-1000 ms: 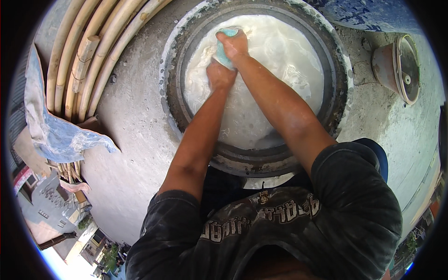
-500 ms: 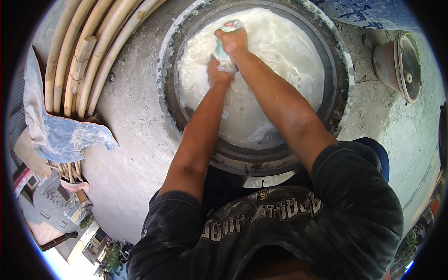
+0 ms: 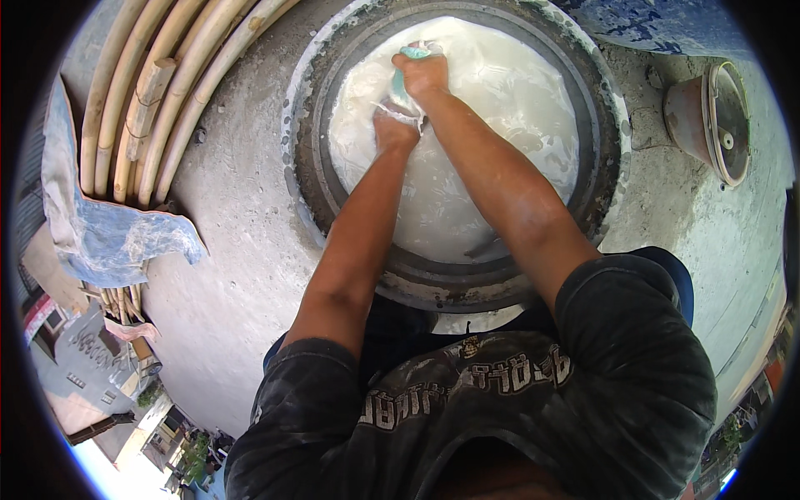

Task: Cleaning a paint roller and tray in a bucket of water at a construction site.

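Note:
Both my arms reach forward over a wide round basin (image 3: 602, 146) with a dark, stained rim. Cloudy whitish liquid (image 3: 500, 108) fills it. My right hand (image 3: 427, 73), the farther one, is closed round a wet, pale green cloth (image 3: 398, 83), and a bit of it shows above the fist. The cloth stretches down toward my left hand (image 3: 395, 132), which is closed round its nearer end. White liquid splashes over the left hand's fingers and partly hides them.
A worn bucket (image 3: 696, 117) lies tipped on the concrete floor (image 3: 242, 208) at right. Bent bamboo poles (image 3: 158, 92) stand at upper left, above a blue tarp (image 3: 125, 242). Another blue sheet (image 3: 667, 23) lies at upper right.
Both hands have shifted slightly right, the left also a little nearer to me. More green cloth shows above the right fist, and white liquid now splashes about the left hand.

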Available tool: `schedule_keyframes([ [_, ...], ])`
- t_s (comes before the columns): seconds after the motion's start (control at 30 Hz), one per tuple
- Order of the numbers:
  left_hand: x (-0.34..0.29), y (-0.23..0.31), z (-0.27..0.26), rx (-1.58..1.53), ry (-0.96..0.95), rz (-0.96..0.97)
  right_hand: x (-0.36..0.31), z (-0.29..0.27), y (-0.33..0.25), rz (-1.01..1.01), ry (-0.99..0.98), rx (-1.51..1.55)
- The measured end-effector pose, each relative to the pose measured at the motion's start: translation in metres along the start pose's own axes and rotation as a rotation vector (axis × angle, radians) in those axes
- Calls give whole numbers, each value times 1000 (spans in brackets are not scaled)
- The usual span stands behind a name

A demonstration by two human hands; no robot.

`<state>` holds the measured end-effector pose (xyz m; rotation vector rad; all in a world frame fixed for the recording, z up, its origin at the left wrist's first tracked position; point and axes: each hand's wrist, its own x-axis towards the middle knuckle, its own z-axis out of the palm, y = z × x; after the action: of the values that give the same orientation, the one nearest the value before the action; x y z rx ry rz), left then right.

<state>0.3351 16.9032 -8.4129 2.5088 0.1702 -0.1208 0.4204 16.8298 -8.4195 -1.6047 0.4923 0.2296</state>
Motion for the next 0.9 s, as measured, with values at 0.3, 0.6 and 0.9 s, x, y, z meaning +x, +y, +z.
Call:
schedule_keyframes([
  [0.3,-18,-66,44,173,-196,-229,4,-23,-1,167,129,499],
  [0.6,0,-17,10,536,-355,-82,-3,-20,30,373,92,175],
  [0.9,13,-11,-10,240,-147,-294,-21,-17,18,316,55,586],
])
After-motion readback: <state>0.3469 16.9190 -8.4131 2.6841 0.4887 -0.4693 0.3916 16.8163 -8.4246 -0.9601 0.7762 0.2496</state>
